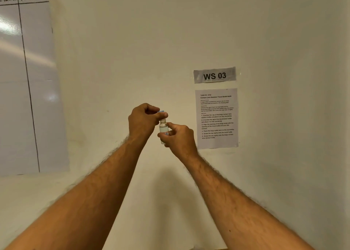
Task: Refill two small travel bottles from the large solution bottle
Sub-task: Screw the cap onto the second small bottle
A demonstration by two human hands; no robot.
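Whiteboard (28, 79), one, on wall at far left. Left hand (143, 121), fingers curled, pinching blue cap (161, 112) at bottle top. Travel bottle (163, 128), one in view, upright, long axis vertical, mouth upward, held in mid-air before the wall. Right hand (179, 136) pinches its lower body. Open wall all round. Two papers right: sign "WS 03" (214, 75), instruction sheet (217, 118)

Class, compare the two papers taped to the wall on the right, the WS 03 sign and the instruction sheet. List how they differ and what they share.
The sign is a short, wide strip; the sheet is a taller page. The sign carries a few large bold characters; the sheet carries many lines of small print with numbered steps. The sign hangs above; the sheet hangs just below it. Both are pale papers stuck flat on the same wall, to the right of the raised hands.
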